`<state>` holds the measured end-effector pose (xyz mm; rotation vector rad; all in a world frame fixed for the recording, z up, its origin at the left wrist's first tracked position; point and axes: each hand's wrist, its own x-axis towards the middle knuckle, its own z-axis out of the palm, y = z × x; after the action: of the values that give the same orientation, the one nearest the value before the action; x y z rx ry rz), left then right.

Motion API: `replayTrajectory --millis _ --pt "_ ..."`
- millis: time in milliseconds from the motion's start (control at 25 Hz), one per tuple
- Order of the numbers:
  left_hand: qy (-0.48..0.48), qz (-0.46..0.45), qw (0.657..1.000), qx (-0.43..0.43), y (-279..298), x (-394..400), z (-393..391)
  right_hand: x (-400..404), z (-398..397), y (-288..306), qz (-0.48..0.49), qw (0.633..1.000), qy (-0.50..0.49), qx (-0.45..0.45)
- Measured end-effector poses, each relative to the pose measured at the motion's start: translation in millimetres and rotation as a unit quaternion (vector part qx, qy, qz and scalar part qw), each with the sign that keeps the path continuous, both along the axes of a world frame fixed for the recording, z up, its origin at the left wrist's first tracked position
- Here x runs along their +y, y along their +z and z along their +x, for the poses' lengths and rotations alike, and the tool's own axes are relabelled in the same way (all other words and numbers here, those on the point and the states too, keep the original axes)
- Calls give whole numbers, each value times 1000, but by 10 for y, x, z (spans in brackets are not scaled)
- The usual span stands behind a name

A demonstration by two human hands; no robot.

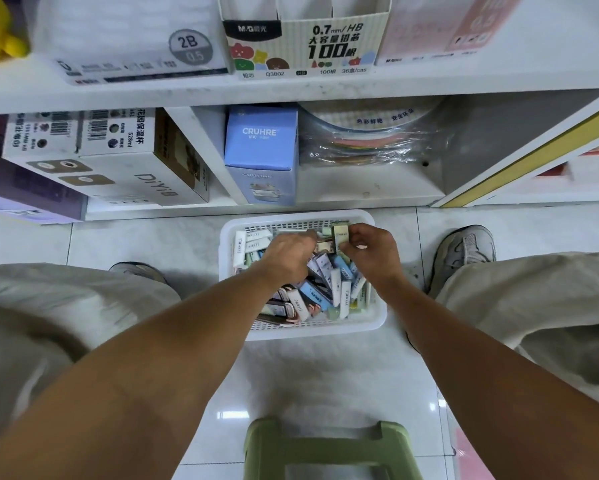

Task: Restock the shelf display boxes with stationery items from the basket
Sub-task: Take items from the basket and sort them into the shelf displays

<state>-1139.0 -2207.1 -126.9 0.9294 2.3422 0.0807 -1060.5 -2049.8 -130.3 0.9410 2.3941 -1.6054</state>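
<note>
Reached into white basket [377, 317] on floor; right hand [369, 252] pinched small olive packet [339, 237], left hand [286, 256] curled on packets [322, 289] just beside.

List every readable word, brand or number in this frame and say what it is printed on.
"M&G", "0.7mm/HB", "100", "Q3802": striped display box on the upper shelf.
"2B", "0.5": white box left of it.
"CRUHRE": blue carton on the lower shelf.
"DiYi", "528ml": white carton at left.
Pink box and the packs in the basket: too blurred.
</note>
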Motion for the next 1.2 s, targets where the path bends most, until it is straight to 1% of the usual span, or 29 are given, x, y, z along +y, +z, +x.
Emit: replayTrajectory --millis 80,200,360,440,520,600,640,720,760,840,880,960,1080,1160,1200 --pt "20 8 1000 -11 96 -52 -54 14 -45 70 -41 999 -18 26" --pt "44 21 999 -13 210 -131 -87 16 -62 223 -90 993 -20 74" --pt "136 59 989 -9 379 -227 -103 35 -114 426 -137 985 -7 107" --pt "182 85 979 -29 540 -253 -138 60 -195 577 -147 984 -28 98" --pt "230 132 961 -76 768 -279 -164 135 -258 802 -128 990 -20 62" --pt "250 184 943 -119 1062 -343 -184 219 -271 1120 -92 994 46 43" --pt "242 202 941 -124 1233 -376 -192 255 -280 1309 -82 992 85 44" --pt "234 237 933 -135 1583 -453 -185 305 -291 1741 -90 985 136 62" --pt "249 259 921 -152 1769 -487 -172 319 -295 1978 -90 981 158 74" --pt "267 285 906 -166 2149 -545 -126 340 -293 2457 -51 973 203 101" --pt "268 292 904 -162 2352 -564 -91 339 -288 2693 -24 969 214 119" --pt "275 315 893 -165 2710 -609 -43 326 -283 3120 8 963 208 171" --pt "305 370 863 -160 3217 -673 -15 323 -366 3679 21 947 168 272" --pt "344 400 837 -147 3517 -711 -80 354 -491 3964 -4 942 142 305" --pt "372 416 818 -142 3652 -733 -139 365 -565 4063 9 941 140 309"
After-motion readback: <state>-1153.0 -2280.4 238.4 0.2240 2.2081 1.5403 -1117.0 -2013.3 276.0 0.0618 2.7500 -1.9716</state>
